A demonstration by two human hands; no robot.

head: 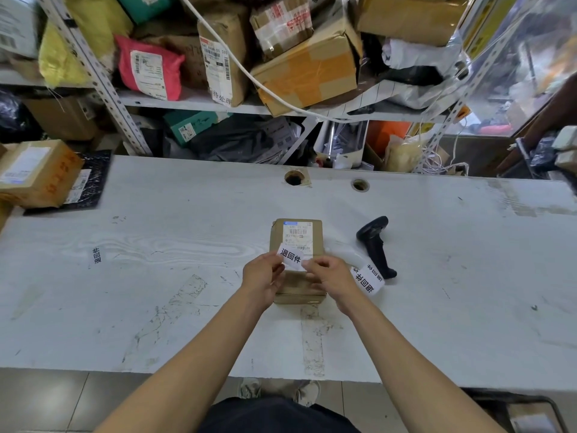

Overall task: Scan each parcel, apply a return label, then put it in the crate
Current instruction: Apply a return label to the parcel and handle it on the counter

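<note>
two hands pinch return label [292,258] over parcel [296,245] at table [156,276] centre: left hand [261,276] fingers grip left end, right hand [324,278] fingers grip right end. labelling step in hand; scanner [374,245] lies beside. next: press label flat onto parcel top.

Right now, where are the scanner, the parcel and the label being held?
scanner [374,245]: head view, on its black handle.
parcel [296,228]: head view, on its top face.
label [290,257]: head view, on its printed middle.

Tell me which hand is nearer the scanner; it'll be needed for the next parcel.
Right. The right hand is just left of the scanner; the left hand is farther off, across the parcel.
</note>
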